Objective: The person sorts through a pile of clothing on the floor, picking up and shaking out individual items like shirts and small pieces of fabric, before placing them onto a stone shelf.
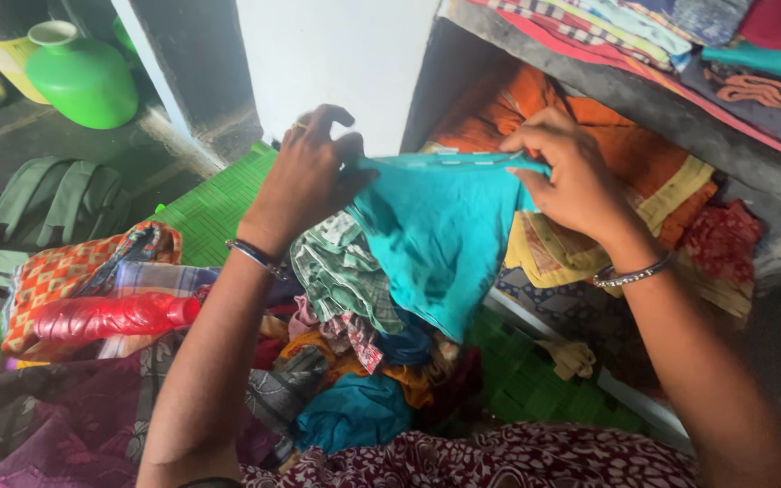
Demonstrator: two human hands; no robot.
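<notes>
A teal cloth garment (440, 239) hangs stretched between both my hands, its top edge pulled taut. My left hand (311, 172) pinches the left end of that edge; a ring and a bangle show on it. My right hand (567, 172) grips the right end, with a metal bangle on the wrist. Below the garment lies a heap of mixed clothes (354, 343), among them a green checked piece (336, 271) and a blue piece (354, 411).
A green woven mat (214, 203) covers the floor. Left of the heap lie a red plastic bottle (110, 316), an orange patterned bag (56, 271) and a green backpack (42, 208). A green pot (79, 77) stands far left. Shelves with folded clothes (644, 145) rise at right.
</notes>
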